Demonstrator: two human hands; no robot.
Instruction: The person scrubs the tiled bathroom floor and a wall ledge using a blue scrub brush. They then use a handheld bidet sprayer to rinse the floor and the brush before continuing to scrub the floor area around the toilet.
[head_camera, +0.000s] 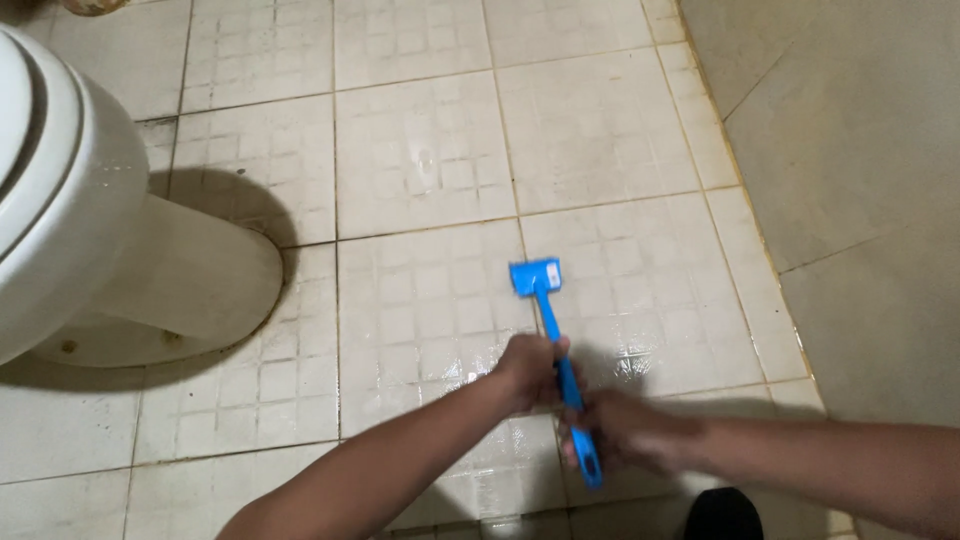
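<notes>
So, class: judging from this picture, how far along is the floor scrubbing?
Done: the tiles around the brush look wet and glossy. In hand: both hands, left hand and right hand, grip the blue brush, its head on the floor. Left: dark grime beside the toilet base remains.

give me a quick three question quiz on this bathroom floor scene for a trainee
1. True or false: both hands grip the handle of the blue brush.
2. Which hand is closer to the brush head: A) left hand B) right hand?
3. Fill in: the brush head rests on the wet ____ floor, to the right of the toilet.

Key: 1 true; 2 A; 3 tiled.
</notes>
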